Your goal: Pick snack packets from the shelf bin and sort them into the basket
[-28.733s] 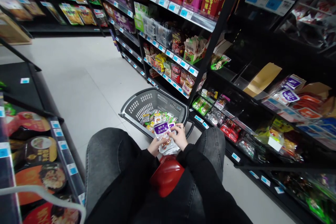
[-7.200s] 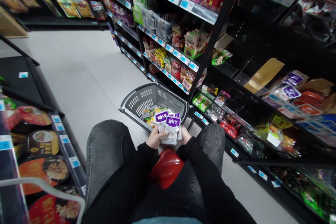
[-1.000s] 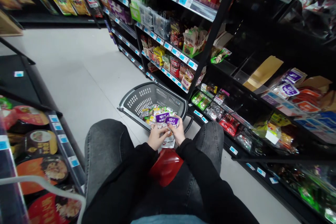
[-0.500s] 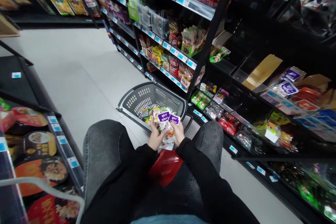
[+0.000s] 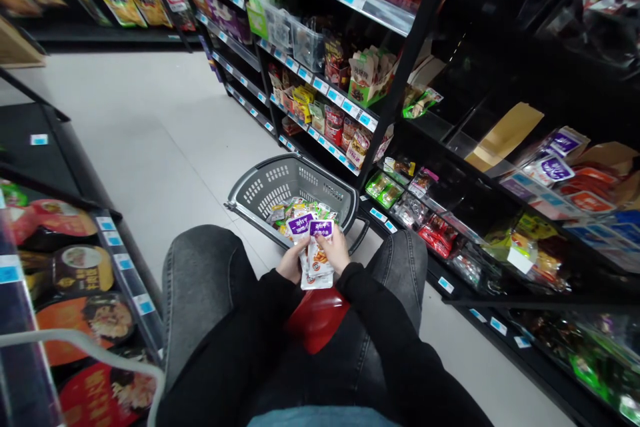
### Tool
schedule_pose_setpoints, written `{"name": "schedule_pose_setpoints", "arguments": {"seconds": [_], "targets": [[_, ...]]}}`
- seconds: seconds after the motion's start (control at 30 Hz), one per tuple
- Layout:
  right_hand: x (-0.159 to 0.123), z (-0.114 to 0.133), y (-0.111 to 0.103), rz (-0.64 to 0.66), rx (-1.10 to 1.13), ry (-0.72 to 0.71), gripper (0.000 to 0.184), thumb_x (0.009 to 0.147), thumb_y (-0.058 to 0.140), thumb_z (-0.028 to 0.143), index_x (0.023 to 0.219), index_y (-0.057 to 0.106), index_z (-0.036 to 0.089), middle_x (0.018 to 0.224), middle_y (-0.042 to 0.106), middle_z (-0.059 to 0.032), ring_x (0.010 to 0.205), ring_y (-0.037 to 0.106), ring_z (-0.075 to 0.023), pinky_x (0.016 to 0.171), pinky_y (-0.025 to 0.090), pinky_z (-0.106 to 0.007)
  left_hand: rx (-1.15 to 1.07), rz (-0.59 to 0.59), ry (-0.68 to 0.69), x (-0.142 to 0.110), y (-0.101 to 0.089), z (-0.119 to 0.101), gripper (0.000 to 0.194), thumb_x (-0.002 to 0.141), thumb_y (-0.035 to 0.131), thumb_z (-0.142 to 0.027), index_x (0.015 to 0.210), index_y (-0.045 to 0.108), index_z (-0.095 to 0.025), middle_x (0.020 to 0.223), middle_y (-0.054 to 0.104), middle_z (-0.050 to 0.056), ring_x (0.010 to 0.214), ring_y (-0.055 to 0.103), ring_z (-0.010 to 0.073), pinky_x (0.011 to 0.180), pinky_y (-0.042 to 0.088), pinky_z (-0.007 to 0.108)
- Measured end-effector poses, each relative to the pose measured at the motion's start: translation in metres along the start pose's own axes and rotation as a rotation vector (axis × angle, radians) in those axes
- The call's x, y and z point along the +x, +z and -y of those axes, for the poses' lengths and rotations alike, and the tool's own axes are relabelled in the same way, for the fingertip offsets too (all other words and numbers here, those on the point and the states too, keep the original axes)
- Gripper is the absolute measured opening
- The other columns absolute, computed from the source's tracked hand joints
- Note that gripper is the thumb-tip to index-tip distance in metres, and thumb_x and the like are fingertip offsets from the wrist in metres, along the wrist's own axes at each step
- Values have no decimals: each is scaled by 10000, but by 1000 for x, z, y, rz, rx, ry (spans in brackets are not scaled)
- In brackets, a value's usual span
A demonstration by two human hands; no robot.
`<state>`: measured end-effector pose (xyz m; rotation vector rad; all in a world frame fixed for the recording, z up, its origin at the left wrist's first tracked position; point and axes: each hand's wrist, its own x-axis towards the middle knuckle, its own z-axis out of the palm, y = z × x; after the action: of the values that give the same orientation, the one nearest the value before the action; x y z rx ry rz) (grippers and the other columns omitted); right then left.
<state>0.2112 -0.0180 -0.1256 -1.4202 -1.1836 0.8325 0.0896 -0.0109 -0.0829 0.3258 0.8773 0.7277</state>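
Observation:
My left hand (image 5: 291,263) and my right hand (image 5: 337,251) are closed around several small snack packets (image 5: 317,255), white with purple tops, fanned slightly apart over my lap. The right thumb lies across the front of the nearest packet. The left fingers are partly hidden behind the packets. Just beyond my hands, a grey plastic shopping basket (image 5: 259,199) sits on the floor, with a pile of colourful small packets (image 5: 321,209) inside. Below my hands, between my thighs, there is a glossy red surface (image 5: 317,321).
Snack shelves (image 5: 337,97) with price tags run along the right, close to my right knee. On the left, a low shelf holds round food tubs (image 5: 83,268). A pale cable (image 5: 90,345) crosses the lower left. Tiled floor (image 5: 145,133) stretches ahead.
My left hand has drawn back and down, its fingers going behind the packets. The purple tops now spread side by side, and my right thumb has come across the front packet.

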Motion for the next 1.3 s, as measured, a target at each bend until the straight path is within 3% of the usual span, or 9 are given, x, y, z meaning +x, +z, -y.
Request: {"name": "schedule_pose_setpoints", "arguments": {"seconds": [0.2, 0.33, 0.47, 0.6, 0.73, 0.87, 0.97, 1.1, 1.3], "targets": [[-2, 10, 0, -85, -19, -90, 263, 773, 661, 364, 946, 583, 183, 939, 538, -54, 925, 515, -234, 879, 417, -324, -46, 18, 12, -2, 0, -4, 365, 676, 631, -252, 1020, 603, -135, 870, 717, 116, 883, 672, 319, 785, 537, 461], [3, 7, -1, -227, 129, 12, 295, 746, 651, 377, 940, 556, 175, 904, 579, -53, 849, 554, -224, 813, 449, -320, -63, -9, 45, -2, -1, -4, 354, 681, 634, -253, 1010, 605, -127, 849, 717, 115, 817, 682, 304, 754, 544, 447], [16, 2, -15, -293, 352, 160, 323, 715, 648, 382, 917, 524, 163, 878, 619, -61, 800, 588, -216, 760, 474, -319, 0, -95, 131, 4, -5, -3, 321, 630, 682, -240, 921, 621, -120, 779, 714, 84, 678, 676, 252, 677, 549, 392], [19, 12, -32, -402, 260, 174, 226, 755, 580, 306, 923, 510, 173, 893, 610, -60, 813, 587, -224, 787, 477, -353, 83, -183, 242, 14, -10, 2, 345, 536, 742, -262, 830, 629, -122, 745, 709, 63, 655, 662, 226, 671, 534, 356], [3, 32, -27, -330, -114, -23, 178, 824, 507, 220, 986, 552, 165, 954, 573, -105, 922, 550, -267, 903, 420, -417, 288, -239, 435, 25, -17, 11, 471, 493, 777, -357, 869, 619, -121, 840, 710, 92, 776, 660, 244, 745, 506, 362], [-17, 45, -2, -93, -368, -198, 388, 870, 437, 145, 1251, 512, 152, 1214, 463, -156, 1155, 426, -285, 1013, 340, -426, 493, -294, 543, 32, -23, 16, 472, 497, 763, -416, 842, 621, -127, 856, 698, 102, 825, 636, 251, 780, 476, 362], [-20, 41, 9, 58, -504, -233, 430, 868, 505, 179, 1291, 500, 100, 1242, 455, -182, 1201, 384, -306, 1044, 316, -464, 441, -328, 553, 34, -26, 14, 493, 438, 781, -406, 814, 610, -136, 803, 686, 77, 791, 617, 236, 795, 456, 358], [-5, 18, 2, 156, -298, -130, 324, 880, 468, 165, 1167, 615, 130, 1171, 565, -125, 1071, 531, -240, 974, 421, -385, 283, -303, 485, 36, -29, 10, 556, 403, 797, -410, 835, 589, -127, 755, 666, 54, 710, 605, 208, 750, 457, 351], [14, -10, -9, 96, 117, 200, 278, 683, 716, 264, 933, 656, 158, 890, 651, -53, 795, 600, -208, 728, 501, -293, 121, -229, 423, 30, -21, 8, 570, 383, 824, -396, 830, 597, -125, 744, 674, 43, 684, 617, 202, 698, 472, 324]]}}
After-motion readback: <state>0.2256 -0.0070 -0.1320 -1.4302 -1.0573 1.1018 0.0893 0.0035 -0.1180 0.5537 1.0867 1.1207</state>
